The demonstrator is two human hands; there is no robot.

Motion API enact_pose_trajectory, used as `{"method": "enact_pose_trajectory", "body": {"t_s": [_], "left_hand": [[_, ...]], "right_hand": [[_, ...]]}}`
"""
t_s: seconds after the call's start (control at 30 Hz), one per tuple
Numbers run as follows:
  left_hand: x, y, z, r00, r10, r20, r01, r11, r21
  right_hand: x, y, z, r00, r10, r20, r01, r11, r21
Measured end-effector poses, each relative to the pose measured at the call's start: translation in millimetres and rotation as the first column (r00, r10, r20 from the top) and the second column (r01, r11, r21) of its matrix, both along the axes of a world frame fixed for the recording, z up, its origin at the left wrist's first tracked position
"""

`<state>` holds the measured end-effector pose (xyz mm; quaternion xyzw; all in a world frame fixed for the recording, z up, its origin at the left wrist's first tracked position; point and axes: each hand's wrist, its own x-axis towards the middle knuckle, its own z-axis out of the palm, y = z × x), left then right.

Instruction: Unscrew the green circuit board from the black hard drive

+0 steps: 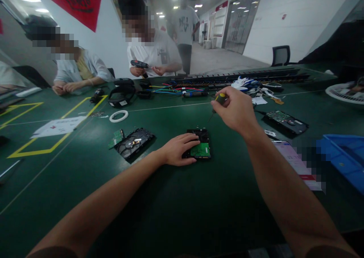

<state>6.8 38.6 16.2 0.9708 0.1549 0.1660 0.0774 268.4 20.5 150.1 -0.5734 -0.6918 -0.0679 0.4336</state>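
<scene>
A hard drive with a green circuit board (202,150) lies on the green table (170,208). My left hand (182,149) rests on its left side, fingers spread over the black casing. My right hand (237,108) is wrapped round the yellow and dark handle of a screwdriver (221,97). The thin shaft points down and left, its tip in the air above and beyond the drive's far right corner. Some small screws lie at the drive's far edge.
An opened drive (133,143) lies left, beside a loose circuit board (116,138) and a white tape ring (118,116). Rightward are another drive (286,122), a phone (295,163) and a blue bin (345,155). Cables and gloves (246,84) lie beyond. Across the table, a person holds a power drill (139,64).
</scene>
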Motion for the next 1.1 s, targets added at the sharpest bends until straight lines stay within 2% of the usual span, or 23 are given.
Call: {"method": "enact_pose_trajectory", "body": {"t_s": [0.17, 0.33, 0.4, 0.47, 0.53, 0.57, 0.63, 0.73, 0.83, 1.1], "left_hand": [[2, -4, 3.7, 1.000, 0.025, -0.010, -0.025, 0.999, 0.027], [0, -14, 4.3, 0.997, 0.072, -0.024, -0.071, 0.996, 0.049], [-1, -22, 4.8, 0.994, 0.110, -0.028, -0.108, 0.992, 0.064], [-1, -32, 6.1, 0.986, 0.161, -0.041, -0.157, 0.984, 0.089], [-1, -42, 8.4, 0.975, 0.212, -0.058, -0.205, 0.973, 0.110], [-2, -47, 9.8, 0.971, 0.228, -0.077, -0.219, 0.969, 0.113], [-6, -55, 12.7, 0.965, 0.239, -0.108, -0.227, 0.967, 0.115], [-14, -61, 14.7, 0.960, 0.240, -0.146, -0.227, 0.969, 0.099], [-24, -62, 12.5, 0.959, 0.245, -0.144, -0.237, 0.969, 0.072], [-41, -52, 7.1, 0.989, 0.138, -0.049, -0.140, 0.989, -0.049]], "right_hand": [[6, 7, -5.4, 1.000, -0.017, 0.018, 0.017, 1.000, 0.012], [8, 18, -15.4, 0.997, 0.029, 0.074, -0.028, 0.999, -0.015], [6, 24, -25.1, 0.994, 0.030, 0.103, -0.023, 0.998, -0.064], [3, 32, -39.4, 0.989, 0.052, 0.139, -0.028, 0.985, -0.167], [1, 41, -57.4, 0.971, 0.066, 0.231, 0.016, 0.942, -0.336], [0, 45, -67.1, 0.948, 0.095, 0.304, 0.047, 0.903, -0.428], [-1, 52, -85.9, 0.930, 0.131, 0.343, 0.064, 0.863, -0.502], [-1, 59, -108.3, 0.919, 0.131, 0.373, 0.104, 0.830, -0.549], [2, 62, -121.4, 0.914, 0.123, 0.387, 0.130, 0.814, -0.567], [5, 66, -131.2, 0.914, 0.113, 0.390, 0.140, 0.814, -0.564]]}}
